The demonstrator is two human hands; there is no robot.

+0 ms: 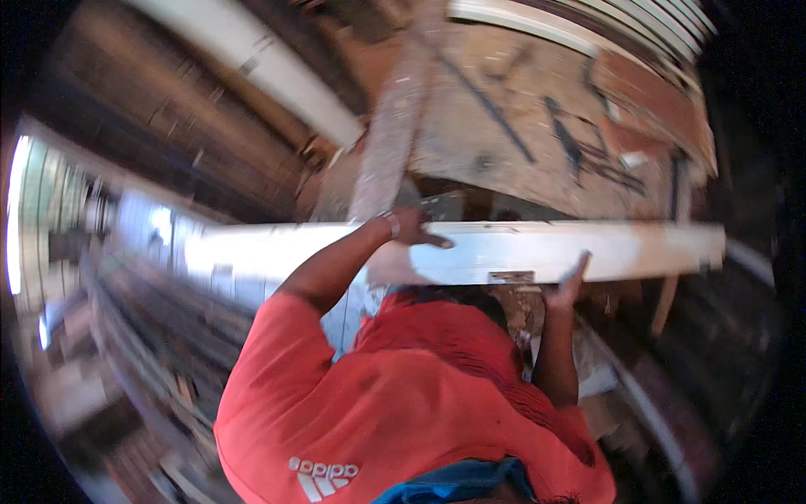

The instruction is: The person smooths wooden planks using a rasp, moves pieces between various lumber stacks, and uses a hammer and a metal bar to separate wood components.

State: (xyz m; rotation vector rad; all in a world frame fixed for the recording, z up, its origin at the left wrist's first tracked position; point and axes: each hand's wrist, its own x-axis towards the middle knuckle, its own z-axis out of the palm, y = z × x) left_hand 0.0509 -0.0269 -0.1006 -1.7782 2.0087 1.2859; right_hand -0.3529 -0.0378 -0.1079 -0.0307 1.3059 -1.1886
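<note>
A long white board [646, 250] lies crosswise in front of me, with a dark notch in its lower edge and a worn, browned patch toward its right part. My left hand [410, 233] grips it from the upper edge near the middle, a band on that wrist. My right hand [564, 283] holds the lower edge right of the notch, thumb up on the white face. A reddish-brown beam [389, 147] runs away from me behind the board, near my left hand.
A worn wooden bench top [491, 109] holds dark tools [571, 143] and brown wood offcuts [638, 101]. Long planks [193, 101] stand at upper left, pale strips [646, 18] at upper right. Stacked timber [143, 353] fills the lower left; another long piece [638, 386] lies at lower right.
</note>
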